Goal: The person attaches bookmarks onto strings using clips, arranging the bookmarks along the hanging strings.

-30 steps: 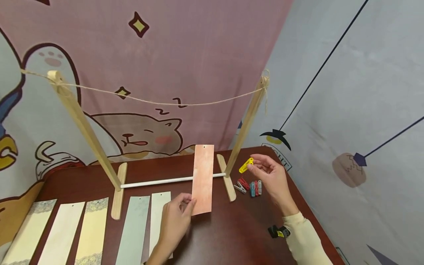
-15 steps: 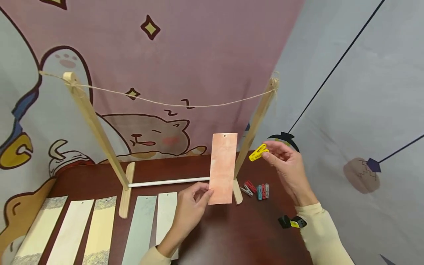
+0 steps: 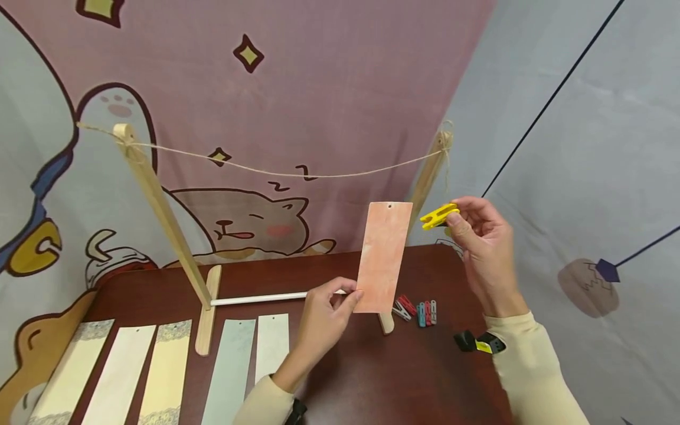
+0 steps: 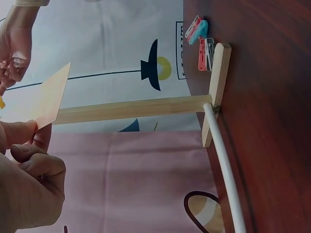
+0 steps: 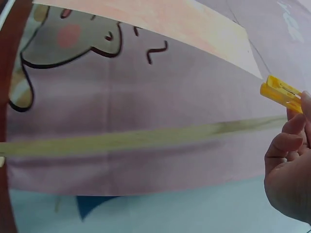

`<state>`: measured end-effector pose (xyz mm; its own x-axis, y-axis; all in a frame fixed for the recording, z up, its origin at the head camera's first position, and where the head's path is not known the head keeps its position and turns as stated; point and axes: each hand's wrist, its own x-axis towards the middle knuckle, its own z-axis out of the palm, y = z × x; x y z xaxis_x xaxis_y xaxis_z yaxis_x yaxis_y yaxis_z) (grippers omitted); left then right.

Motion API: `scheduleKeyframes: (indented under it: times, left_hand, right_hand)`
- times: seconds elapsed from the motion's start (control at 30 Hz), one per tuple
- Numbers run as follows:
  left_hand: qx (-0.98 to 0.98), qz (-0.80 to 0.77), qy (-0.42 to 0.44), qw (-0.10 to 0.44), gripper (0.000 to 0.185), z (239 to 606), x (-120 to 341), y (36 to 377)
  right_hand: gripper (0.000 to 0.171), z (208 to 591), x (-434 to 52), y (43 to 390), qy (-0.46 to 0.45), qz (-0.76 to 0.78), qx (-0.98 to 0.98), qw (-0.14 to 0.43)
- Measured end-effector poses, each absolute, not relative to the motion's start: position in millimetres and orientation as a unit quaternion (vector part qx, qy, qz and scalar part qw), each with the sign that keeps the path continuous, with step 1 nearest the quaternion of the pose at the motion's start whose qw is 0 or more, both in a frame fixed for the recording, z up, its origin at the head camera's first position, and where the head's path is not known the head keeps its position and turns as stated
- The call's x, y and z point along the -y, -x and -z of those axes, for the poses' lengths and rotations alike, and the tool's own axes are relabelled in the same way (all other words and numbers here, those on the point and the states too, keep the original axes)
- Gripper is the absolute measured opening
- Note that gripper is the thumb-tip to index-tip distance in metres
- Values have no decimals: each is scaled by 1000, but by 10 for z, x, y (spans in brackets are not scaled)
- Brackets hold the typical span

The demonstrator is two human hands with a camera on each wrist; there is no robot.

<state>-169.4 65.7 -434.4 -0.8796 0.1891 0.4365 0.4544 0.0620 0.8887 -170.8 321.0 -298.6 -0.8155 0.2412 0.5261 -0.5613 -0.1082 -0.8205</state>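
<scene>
My left hand (image 3: 326,316) pinches the lower left edge of an orange-pink paper strip (image 3: 385,257), which stands nearly upright in the air with a small punched hole at its top. In my right hand (image 3: 486,254) a yellow clothespin (image 3: 440,216) is held between thumb and forefinger, just right of the strip's top corner. The right wrist view shows the yellow clothespin (image 5: 283,93) near the strip's end (image 5: 209,34). Above and behind the strip, a twine line (image 3: 319,176) sags between two wooden posts (image 3: 164,218).
Several paper strips (image 3: 228,372) in cream, white, yellow and pale green lie on the dark table (image 3: 404,378) at the left. Several red, blue and white clothespins (image 3: 425,313) lie near the right post's foot (image 3: 386,323). A white rod (image 3: 260,298) joins the post bases low down.
Both hands have risen and moved right in the head view, carrying the paper strip and the yellow clothespin. The clothespin has turned closer to level. The head view has shifted slightly.
</scene>
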Motion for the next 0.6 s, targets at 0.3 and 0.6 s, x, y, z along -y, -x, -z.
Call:
scheduleKeyframes:
  times: [0.3, 0.6]
  left_hand:
    - [714, 641, 257, 112, 3, 4212, -717, 1875]
    - [708, 657, 246, 82, 3, 4233, -826, 1913]
  right_hand:
    - [25, 2564, -3266, 1833, -163, -717, 596, 321]
    - [25, 2350, -3195, 1966, -178, -713, 604, 308]
